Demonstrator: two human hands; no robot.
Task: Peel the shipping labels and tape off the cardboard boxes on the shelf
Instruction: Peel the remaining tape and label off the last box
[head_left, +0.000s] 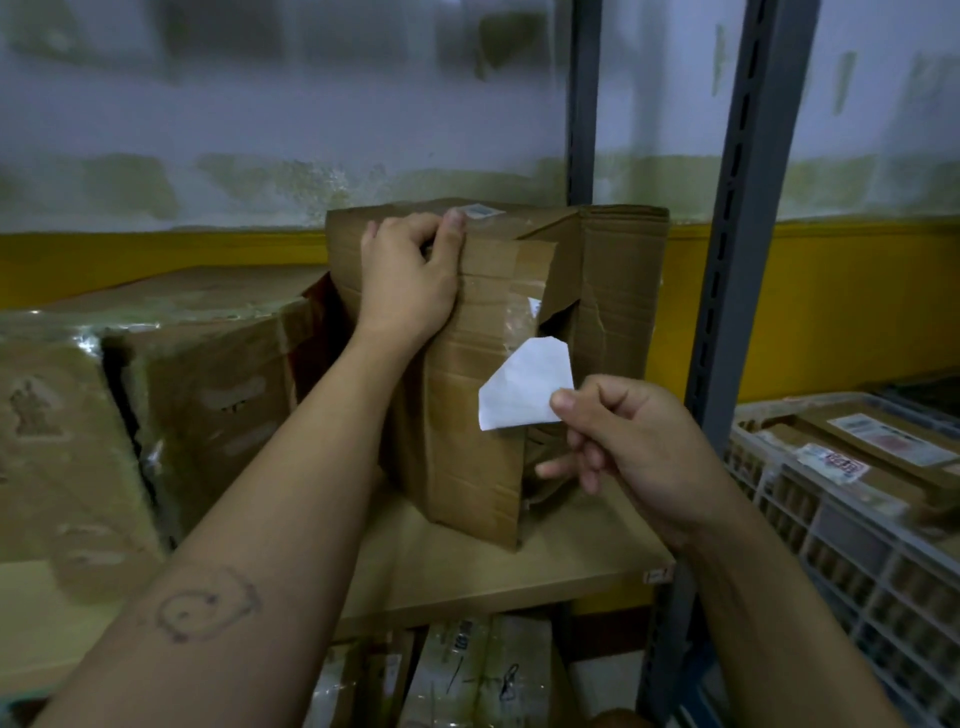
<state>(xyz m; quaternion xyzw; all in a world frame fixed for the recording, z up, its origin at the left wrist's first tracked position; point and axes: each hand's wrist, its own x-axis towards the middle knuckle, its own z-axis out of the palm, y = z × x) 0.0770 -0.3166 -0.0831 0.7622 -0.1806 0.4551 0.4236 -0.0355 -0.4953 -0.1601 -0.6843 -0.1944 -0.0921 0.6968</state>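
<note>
The torn cardboard box (457, 415) stood upright on the shelf board (467, 571), near the board's right end. The left hand (410, 280) gripped the box's top edge at 11 o'clock, fingers curled over the rim and thumb beside a small printed sticker (480, 210). The right hand (628, 447), at 4 o'clock on the box face, pinched a white label (524, 387) between thumb and forefinger. The label appeared mostly clear of the cardboard, though whether an edge adhered could not be confirmed. Wrapped boxes (208, 395) stood at 9 o'clock of the box and a plastic crate (841, 545) at 3 o'clock.
</note>
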